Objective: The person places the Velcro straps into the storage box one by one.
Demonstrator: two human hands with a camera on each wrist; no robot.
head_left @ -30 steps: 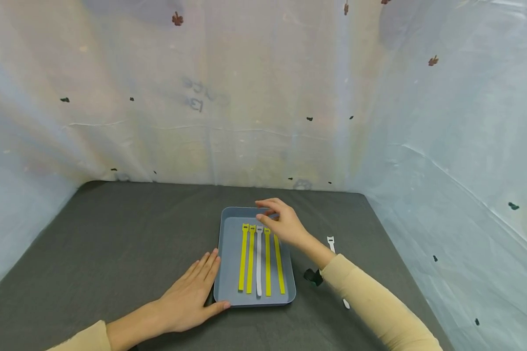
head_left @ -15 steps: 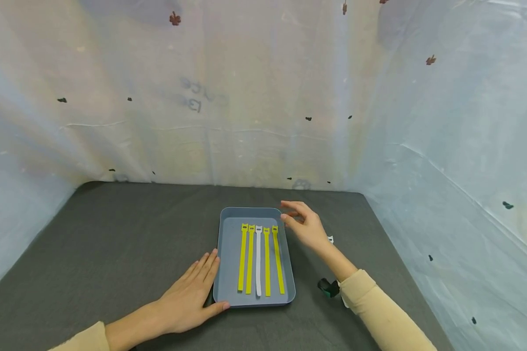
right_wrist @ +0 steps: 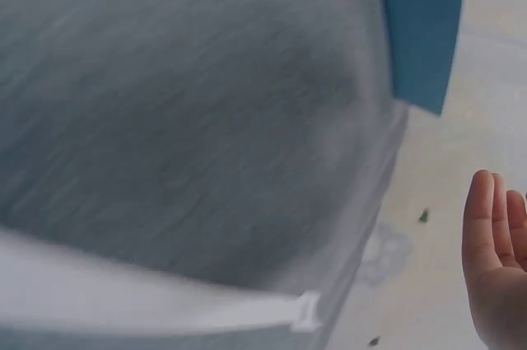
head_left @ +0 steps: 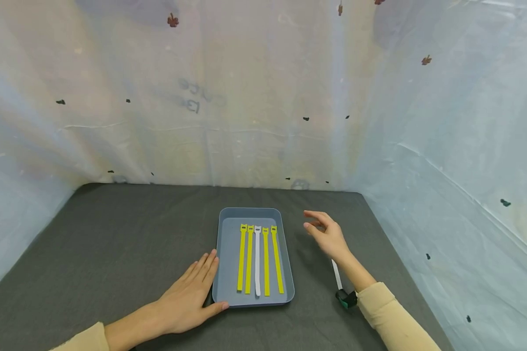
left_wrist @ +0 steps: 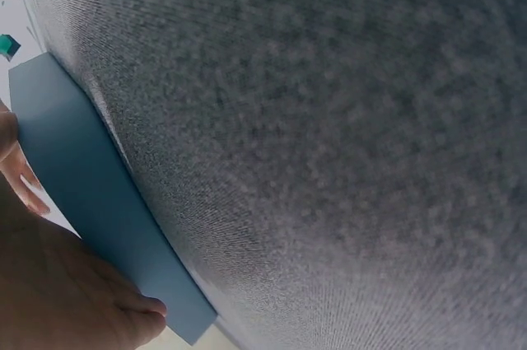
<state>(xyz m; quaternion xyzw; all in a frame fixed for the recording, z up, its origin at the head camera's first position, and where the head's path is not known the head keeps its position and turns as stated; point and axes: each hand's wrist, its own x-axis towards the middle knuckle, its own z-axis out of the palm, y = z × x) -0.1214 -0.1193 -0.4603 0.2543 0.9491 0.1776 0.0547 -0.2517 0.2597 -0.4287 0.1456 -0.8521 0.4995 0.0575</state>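
Observation:
A shallow blue-grey tray (head_left: 252,215) holds several yellow cable straps (head_left: 240,263) and one white cable strap (head_left: 257,263), laid side by side lengthwise. My left hand (head_left: 182,304) rests against the tray's left side, fingers straight and thumb at its near corner; the left wrist view shows it touching the tray's outer wall (left_wrist: 107,193). To the right of the tray, my right hand (head_left: 329,239) hovers with relaxed fingers and nothing held. Under the right forearm lies a second white strap (head_left: 336,274), partly hidden; it appears blurred in the right wrist view (right_wrist: 206,305).
Dark grey cloth (head_left: 136,234) covers the table. A pale plastic sheet (head_left: 246,97) hangs behind it and along both sides. A small black device (head_left: 346,298) sits at the right wrist.
My right hand has moved right and slightly nearer, from above the tray to the loose white strap beside it. The rightmost yellow strap is now fully visible. My left hand stays against the tray.

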